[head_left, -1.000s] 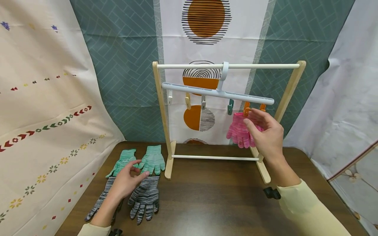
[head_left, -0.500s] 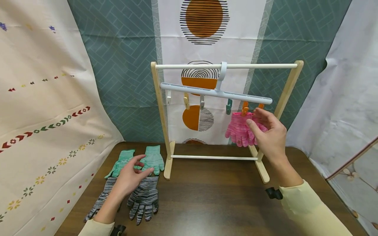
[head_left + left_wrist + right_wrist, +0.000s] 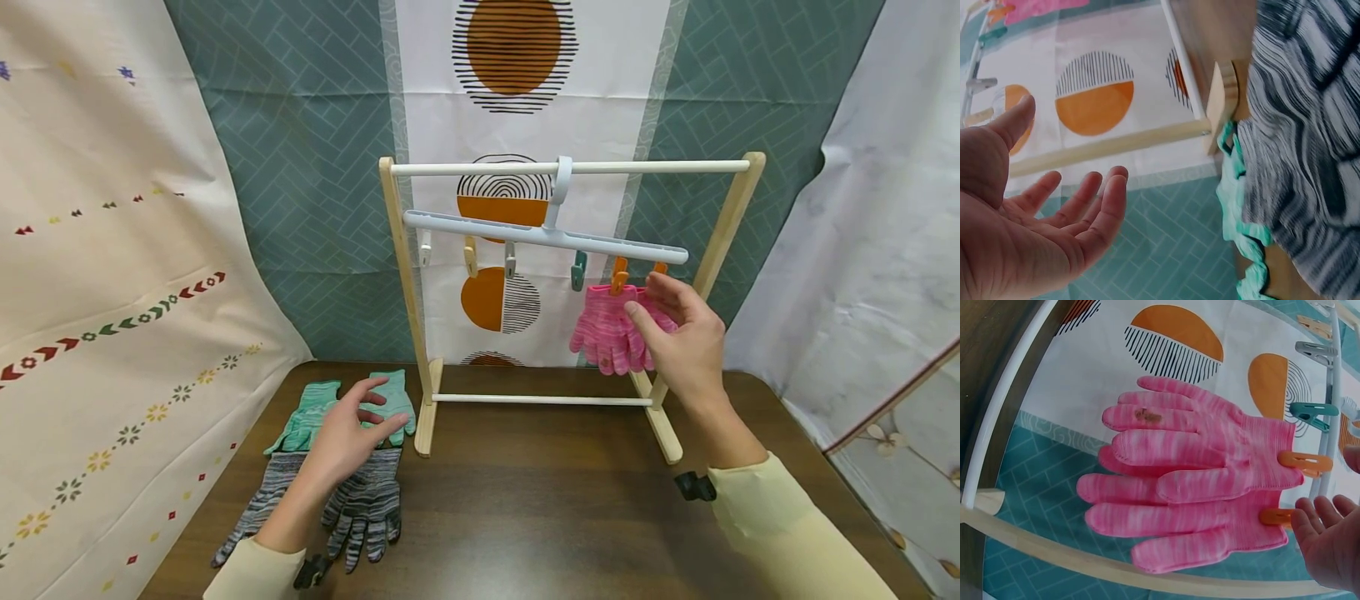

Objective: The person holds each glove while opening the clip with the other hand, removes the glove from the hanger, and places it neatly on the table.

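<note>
Two pink gloves (image 3: 603,325) hung under the hanger (image 3: 487,228), one in each of two orange clips (image 3: 619,277). Four other clips (image 3: 578,272) hung there too. The pink gloves were longest up and down, fingertips pointing down. The right hand (image 3: 686,343) had loose fingers by the end clip; I couldn't tell if they touched. The left hand (image 3: 351,435), fingers apart, was over two green gloves (image 3: 307,410) and two striped gloves (image 3: 367,504).
</note>
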{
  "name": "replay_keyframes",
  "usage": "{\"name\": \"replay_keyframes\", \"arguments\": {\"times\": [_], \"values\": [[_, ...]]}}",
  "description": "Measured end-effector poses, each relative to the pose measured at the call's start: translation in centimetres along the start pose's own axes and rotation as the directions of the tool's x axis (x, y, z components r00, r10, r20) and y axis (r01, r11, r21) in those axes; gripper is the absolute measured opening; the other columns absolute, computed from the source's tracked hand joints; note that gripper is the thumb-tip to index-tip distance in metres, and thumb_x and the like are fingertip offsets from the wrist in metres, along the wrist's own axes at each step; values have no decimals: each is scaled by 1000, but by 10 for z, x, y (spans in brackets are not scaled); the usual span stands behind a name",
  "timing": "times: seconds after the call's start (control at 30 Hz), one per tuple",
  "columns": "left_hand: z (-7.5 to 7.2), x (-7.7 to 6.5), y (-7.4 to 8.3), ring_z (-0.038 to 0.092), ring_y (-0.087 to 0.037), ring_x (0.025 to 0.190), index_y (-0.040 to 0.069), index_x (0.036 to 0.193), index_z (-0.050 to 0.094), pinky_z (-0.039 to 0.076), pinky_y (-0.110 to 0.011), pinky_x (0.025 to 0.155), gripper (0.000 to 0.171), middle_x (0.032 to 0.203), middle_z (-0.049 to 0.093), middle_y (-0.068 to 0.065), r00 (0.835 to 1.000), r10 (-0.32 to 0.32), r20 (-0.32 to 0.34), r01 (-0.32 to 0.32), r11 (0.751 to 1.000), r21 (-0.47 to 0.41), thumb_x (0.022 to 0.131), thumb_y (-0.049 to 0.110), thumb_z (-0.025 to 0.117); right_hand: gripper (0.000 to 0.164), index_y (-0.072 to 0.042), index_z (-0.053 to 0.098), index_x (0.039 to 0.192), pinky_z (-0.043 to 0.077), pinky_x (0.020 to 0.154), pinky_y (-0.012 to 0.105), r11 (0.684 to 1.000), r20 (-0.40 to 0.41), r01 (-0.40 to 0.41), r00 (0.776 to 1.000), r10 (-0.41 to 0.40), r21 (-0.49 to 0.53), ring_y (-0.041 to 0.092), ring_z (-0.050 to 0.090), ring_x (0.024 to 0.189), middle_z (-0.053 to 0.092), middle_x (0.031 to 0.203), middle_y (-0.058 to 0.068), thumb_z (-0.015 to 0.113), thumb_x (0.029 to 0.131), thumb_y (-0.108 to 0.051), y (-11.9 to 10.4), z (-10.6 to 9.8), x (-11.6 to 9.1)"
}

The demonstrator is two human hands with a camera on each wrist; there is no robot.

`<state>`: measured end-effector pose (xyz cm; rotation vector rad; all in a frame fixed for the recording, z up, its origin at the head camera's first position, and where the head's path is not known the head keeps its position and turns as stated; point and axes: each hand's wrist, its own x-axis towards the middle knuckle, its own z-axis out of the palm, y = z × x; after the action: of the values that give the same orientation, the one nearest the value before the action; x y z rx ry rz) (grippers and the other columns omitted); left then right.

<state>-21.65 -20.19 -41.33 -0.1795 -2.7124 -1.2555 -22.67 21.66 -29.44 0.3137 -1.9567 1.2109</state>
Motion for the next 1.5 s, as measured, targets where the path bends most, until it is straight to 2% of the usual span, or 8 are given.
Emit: {"name": "replay_keyframes", "arguments": {"times": [0.13,0.27,0.43,0.67,0.83,1.17,1.33,1.5], "values": [[4,2,8,61,-22,96,28,141,43,51,-32,65,74,118,56,-4,1000,5,5,-5,1000,-23,78,57,71,45,-3,59,127,46,96,36,1000,15,-13,1000,13,-18,35,60,108,63,121,14,73,86,-13,3,0,1],[8,5,18,61,-21,96,30,141,43,51,-32,66,73,118,56,-2,1000,24,4,-24,999,-31,78,56,72,48,-7,59,128,47,94,36,999,26,-17,999,18,-36,26,62,109,63,122,6,75,85,-19,22,2,5],[12,8,31,61,-24,98,31,141,43,52,-32,66,71,119,55,-1,997,71,12,-70,995,-70,80,48,75,52,-16,59,131,47,93,29,998,44,-37,998,39,-50,21,62,110,63,124,1,75,84,-30,39,6,9],[21,12,45,60,-22,96,30,141,43,51,-32,66,74,119,54,0,993,115,24,-112,990,-88,78,54,73,56,-14,56,133,46,95,37,995,72,-57,995,62,-77,21,60,113,61,127,3,73,85,-36,42,10,10],[27,15,51,60,-19,95,37,138,44,51,-34,71,70,119,55,3,990,138,25,-135,986,-97,77,57,73,58,-13,55,134,45,96,39,994,88,-49,994,59,-103,19,58,116,60,129,4,73,85,-38,44,13,12],[40,22,67,61,-23,95,40,135,46,51,-34,71,67,116,55,5,985,168,35,-161,976,-149,77,51,76,62,-10,54,135,46,95,40,992,99,-44,994,56,-117,18,58,116,59,130,3,73,84,-40,43,20,17],[47,25,74,61,-24,96,41,134,47,52,-33,71,68,116,56,5,985,166,37,-156,971,-183,75,49,79,62,-10,54,135,48,92,42,992,103,-40,993,53,-121,22,59,113,61,127,6,73,84,-41,41,22,19],[53,26,80,62,-23,96,41,134,48,53,-33,71,67,116,57,5,982,185,40,-174,965,-194,75,49,79,60,-11,55,133,51,85,43,988,99,-44,993,59,-146,24,61,100,64,120,9,71,85,-43,37,26,22]]}}
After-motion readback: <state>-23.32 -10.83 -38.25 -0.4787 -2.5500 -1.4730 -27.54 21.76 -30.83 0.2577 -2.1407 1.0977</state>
